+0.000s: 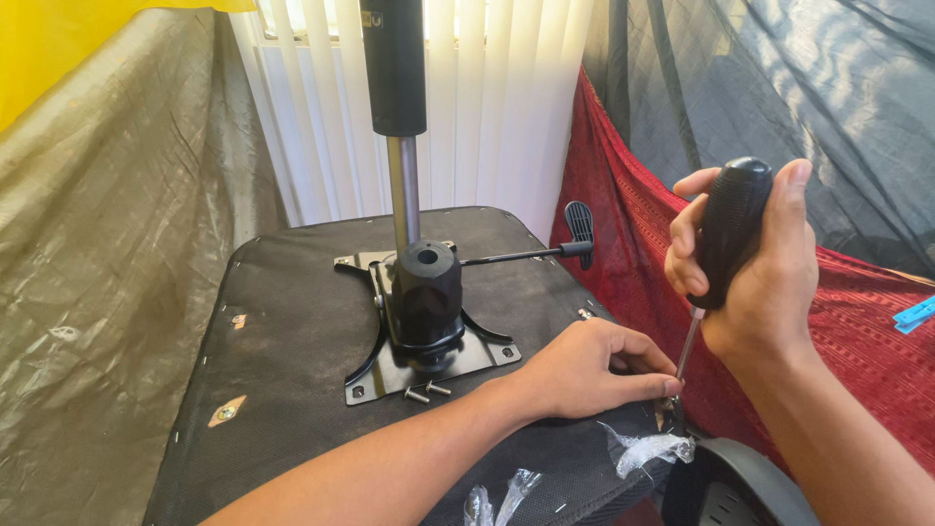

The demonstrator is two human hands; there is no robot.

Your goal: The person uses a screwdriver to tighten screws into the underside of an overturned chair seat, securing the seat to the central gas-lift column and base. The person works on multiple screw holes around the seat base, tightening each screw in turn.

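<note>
Right hand [755,268] grips my black-handled screwdriver [726,239] at right of frame, tip down by the seat's [292,321] lower-right edge. Left hand [584,370] pinches the screw spot beside it. I judge the tip could slip into my fingers [648,388] if tilted.

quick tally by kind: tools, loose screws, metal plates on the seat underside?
Screwdriver: 1, gripped by right hand; left hand steadies its tip
Loose screws: 2
Metal plate: 1, on seat underside
Total: 4
</note>
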